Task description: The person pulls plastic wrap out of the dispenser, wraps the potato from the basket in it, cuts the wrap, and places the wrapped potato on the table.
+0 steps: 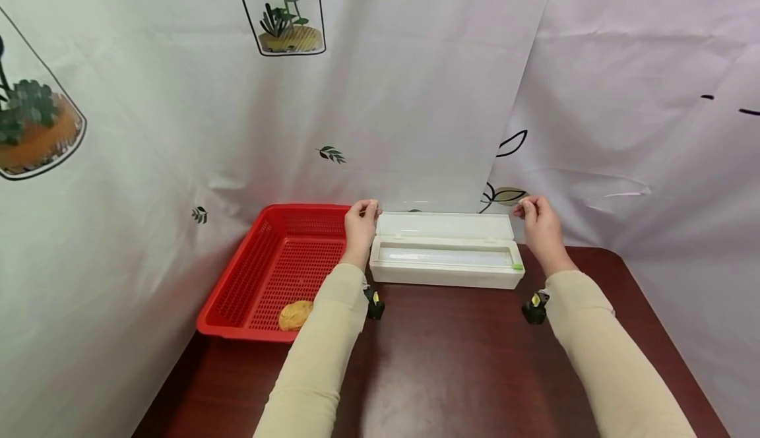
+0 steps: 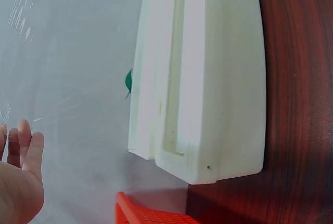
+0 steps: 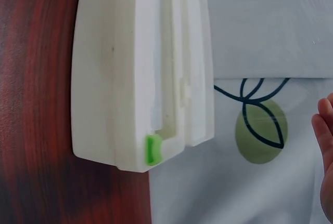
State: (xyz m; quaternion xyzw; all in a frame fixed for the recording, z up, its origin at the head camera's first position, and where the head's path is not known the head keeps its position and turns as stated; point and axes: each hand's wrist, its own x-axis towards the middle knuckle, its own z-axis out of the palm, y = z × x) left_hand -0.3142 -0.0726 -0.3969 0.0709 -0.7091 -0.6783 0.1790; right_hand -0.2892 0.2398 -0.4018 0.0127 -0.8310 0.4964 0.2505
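Note:
A long white cling film dispenser (image 1: 448,273) stands on the table with its lid (image 1: 444,225) raised at the back. Inside its window lies a pale roll (image 1: 445,256), and a green slider (image 3: 153,149) sits at the right end. Beyond the dispenser's left end, my left hand (image 1: 361,230) pinches thumb against fingers. My right hand (image 1: 541,232) does the same past the right end, at about equal height. Faint glints show a sheet of clear cling film (image 2: 21,21) between the hands; its edges are hard to see. Both wrist views cut off part of the hand.
A red plastic basket (image 1: 237,273) stands left of the dispenser, partly behind the left arm. In it lies a yellowish-brown rounded item (image 1: 295,315), partly covered by the sleeve. A patterned white curtain (image 1: 415,95) hangs behind the dark wooden table (image 1: 451,359).

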